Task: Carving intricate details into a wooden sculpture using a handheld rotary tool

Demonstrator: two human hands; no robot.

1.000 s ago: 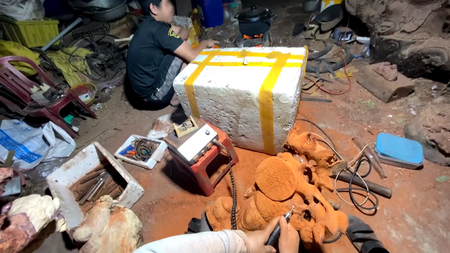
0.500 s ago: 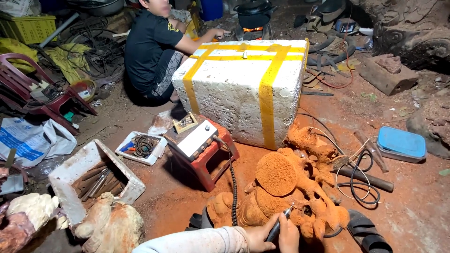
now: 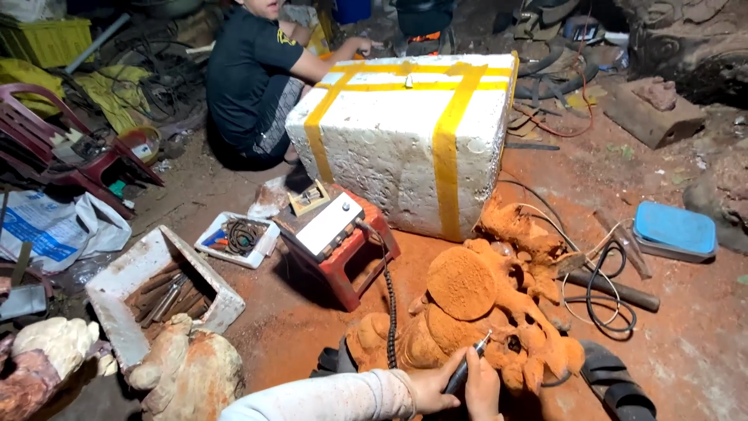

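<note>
An orange, dust-covered wood carving [image 3: 483,312] lies on the red dirt floor in front of me. My left hand [image 3: 427,387], on a white-sleeved arm coming in from the lower left, and my right hand [image 3: 485,390] both grip a slim black rotary handpiece [image 3: 461,373]. Its tip touches the carving near the lower middle. A dark coiled cable [image 3: 388,300] runs from the handpiece up to a white and grey motor box [image 3: 329,226] on a low red stool [image 3: 354,269].
A big white foam box [image 3: 389,148] banded with yellow tape stands behind the stool; another person [image 3: 249,78] sits beyond it. A foam tray of chisels [image 3: 125,273] lies at left, a blue box [image 3: 674,230] and a metal rod [image 3: 612,290] at right, a sandal [image 3: 623,386] by the carving.
The view has tilted down slightly, so my hands sit higher in the picture. Both hands stay on the handpiece, its tip still working the same spot on the carving.
</note>
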